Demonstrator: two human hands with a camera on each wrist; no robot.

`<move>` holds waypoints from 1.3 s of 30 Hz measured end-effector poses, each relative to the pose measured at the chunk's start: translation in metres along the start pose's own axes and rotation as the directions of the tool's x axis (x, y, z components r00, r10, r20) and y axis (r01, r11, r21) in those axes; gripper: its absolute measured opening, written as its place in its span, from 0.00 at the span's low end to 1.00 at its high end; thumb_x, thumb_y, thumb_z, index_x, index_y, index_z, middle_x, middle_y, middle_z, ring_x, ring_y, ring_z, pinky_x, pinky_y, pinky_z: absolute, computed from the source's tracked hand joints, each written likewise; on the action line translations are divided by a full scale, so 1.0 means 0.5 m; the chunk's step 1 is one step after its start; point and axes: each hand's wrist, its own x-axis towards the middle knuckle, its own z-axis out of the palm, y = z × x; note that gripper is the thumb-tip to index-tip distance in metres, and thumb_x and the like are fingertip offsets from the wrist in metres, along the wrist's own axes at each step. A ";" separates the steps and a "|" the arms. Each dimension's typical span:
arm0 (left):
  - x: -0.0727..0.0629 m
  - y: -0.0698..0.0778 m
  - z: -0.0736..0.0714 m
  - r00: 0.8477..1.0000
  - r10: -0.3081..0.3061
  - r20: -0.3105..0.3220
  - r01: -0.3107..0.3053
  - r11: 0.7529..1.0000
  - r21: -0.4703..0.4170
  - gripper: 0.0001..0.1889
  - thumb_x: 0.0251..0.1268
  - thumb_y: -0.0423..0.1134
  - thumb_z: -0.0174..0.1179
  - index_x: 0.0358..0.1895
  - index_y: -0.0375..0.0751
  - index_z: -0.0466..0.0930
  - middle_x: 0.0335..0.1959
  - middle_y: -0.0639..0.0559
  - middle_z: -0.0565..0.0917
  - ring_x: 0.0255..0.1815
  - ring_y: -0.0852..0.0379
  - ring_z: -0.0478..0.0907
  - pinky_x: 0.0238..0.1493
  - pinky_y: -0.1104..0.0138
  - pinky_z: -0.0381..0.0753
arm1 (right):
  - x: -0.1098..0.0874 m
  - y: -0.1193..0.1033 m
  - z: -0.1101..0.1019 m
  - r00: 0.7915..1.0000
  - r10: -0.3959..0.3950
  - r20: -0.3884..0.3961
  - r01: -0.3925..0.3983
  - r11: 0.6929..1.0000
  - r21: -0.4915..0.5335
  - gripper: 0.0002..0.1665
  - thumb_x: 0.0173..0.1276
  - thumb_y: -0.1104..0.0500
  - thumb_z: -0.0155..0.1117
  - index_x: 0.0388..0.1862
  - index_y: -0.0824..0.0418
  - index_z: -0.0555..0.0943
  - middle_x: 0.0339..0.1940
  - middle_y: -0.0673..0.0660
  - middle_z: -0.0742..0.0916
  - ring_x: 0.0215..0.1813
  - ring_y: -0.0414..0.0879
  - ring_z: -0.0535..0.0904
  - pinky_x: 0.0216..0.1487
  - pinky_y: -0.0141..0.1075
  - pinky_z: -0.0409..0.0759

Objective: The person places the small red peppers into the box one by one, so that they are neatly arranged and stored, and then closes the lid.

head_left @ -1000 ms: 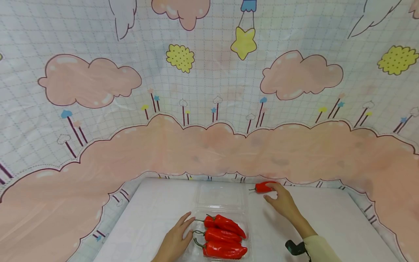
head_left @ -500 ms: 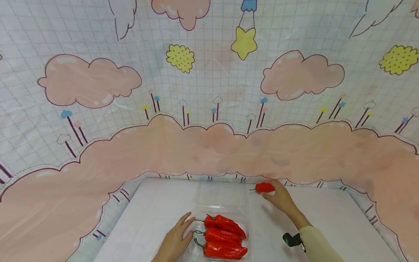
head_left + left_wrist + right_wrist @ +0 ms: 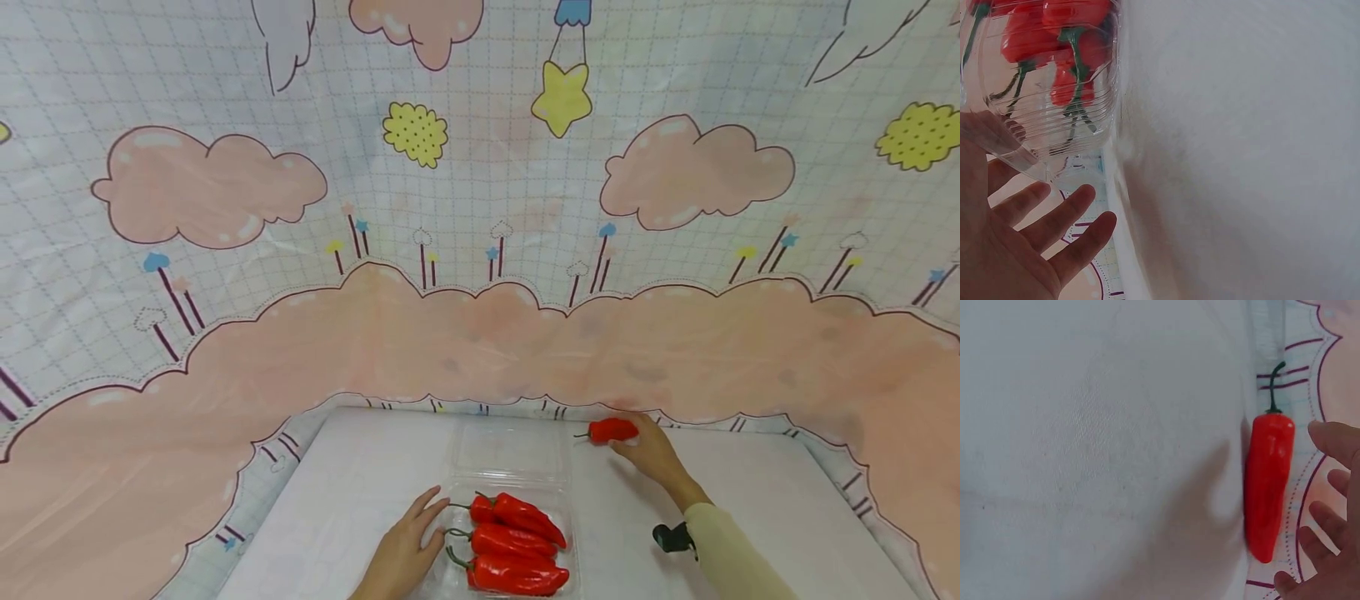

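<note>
A single red pepper (image 3: 611, 431) with a green stem lies at the far edge of the white table, right of the container. My right hand (image 3: 654, 454) is around its tip end in the head view. In the right wrist view the fingers (image 3: 1329, 525) are spread and stand apart from the pepper (image 3: 1269, 487). My left hand (image 3: 403, 550) is at the left side of a clear plastic container (image 3: 572, 533), fingers loosely extended. Several red peppers (image 3: 517, 575) lie inside, stems to the left. In the left wrist view the thumb overlaps the container's wall; contact cannot be told.
The container's clear lid (image 3: 510, 450) lies folded back toward the far edge. A white table surface (image 3: 360, 467) surrounds it. Behind hangs a cloth (image 3: 480, 342) printed with clouds and stars. A dark device (image 3: 672, 537) is at the right wrist, beside the sleeve.
My right hand has come down around the pepper's tip end, and more of the pepper shows. The left hand and the peppers in the container stay put. The head view has shifted slightly.
</note>
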 end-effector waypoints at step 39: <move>0.001 0.007 -0.007 0.999 -0.009 0.031 0.008 1.000 0.009 0.22 0.65 0.40 0.59 0.63 0.46 0.78 0.70 0.50 0.73 0.52 0.50 0.83 0.46 0.54 0.84 | 0.033 0.027 0.042 1.000 -0.002 0.027 0.009 0.968 -0.252 0.35 0.60 0.57 0.73 0.65 0.63 0.74 0.68 0.68 0.75 0.70 0.66 0.66 0.69 0.69 0.60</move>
